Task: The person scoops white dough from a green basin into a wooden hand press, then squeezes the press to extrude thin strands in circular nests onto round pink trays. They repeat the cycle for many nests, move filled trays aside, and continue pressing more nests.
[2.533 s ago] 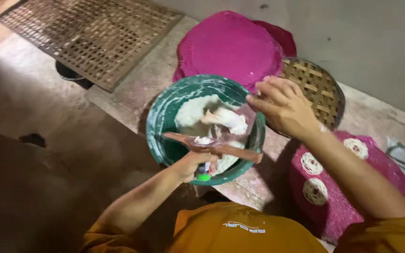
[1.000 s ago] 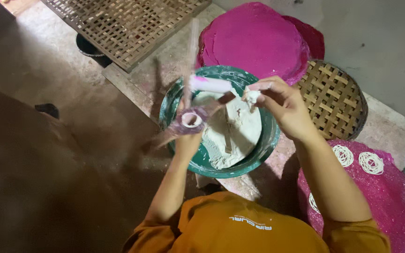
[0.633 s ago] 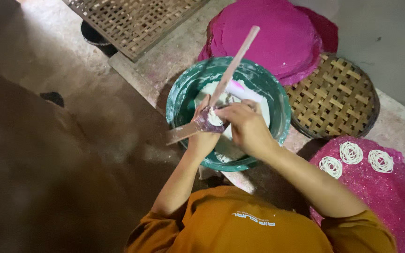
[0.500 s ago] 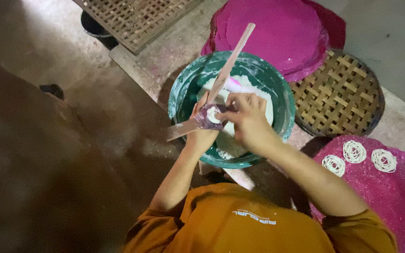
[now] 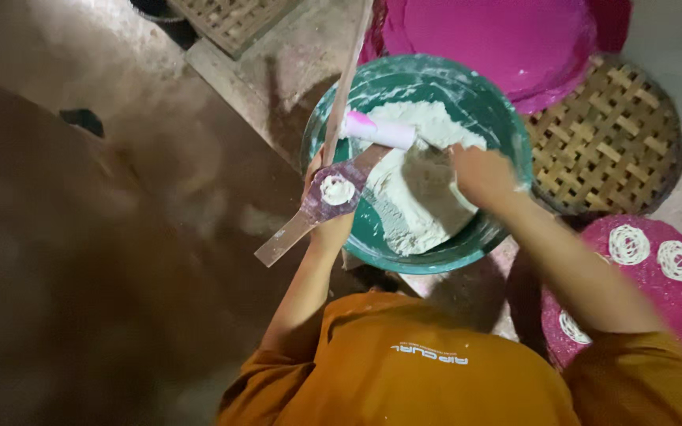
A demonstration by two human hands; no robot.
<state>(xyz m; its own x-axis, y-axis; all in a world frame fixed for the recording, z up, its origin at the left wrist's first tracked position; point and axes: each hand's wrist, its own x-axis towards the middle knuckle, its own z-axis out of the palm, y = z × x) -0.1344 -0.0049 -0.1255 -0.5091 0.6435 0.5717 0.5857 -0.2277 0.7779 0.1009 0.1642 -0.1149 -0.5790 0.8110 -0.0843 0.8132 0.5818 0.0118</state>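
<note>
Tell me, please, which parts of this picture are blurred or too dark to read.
Head view: the dark floor at left is smeared by motion and shows no detail; the right hand in the dough is soft-edged; the left hand and its wooden press are sharper; the green bowl is evenly lit, without glare.

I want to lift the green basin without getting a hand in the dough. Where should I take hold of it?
Grip the green basin by its rim on the far side, where the inner wall shows bare. The white dough is heaped toward the near side, where the left hand holds the wooden press.
</note>
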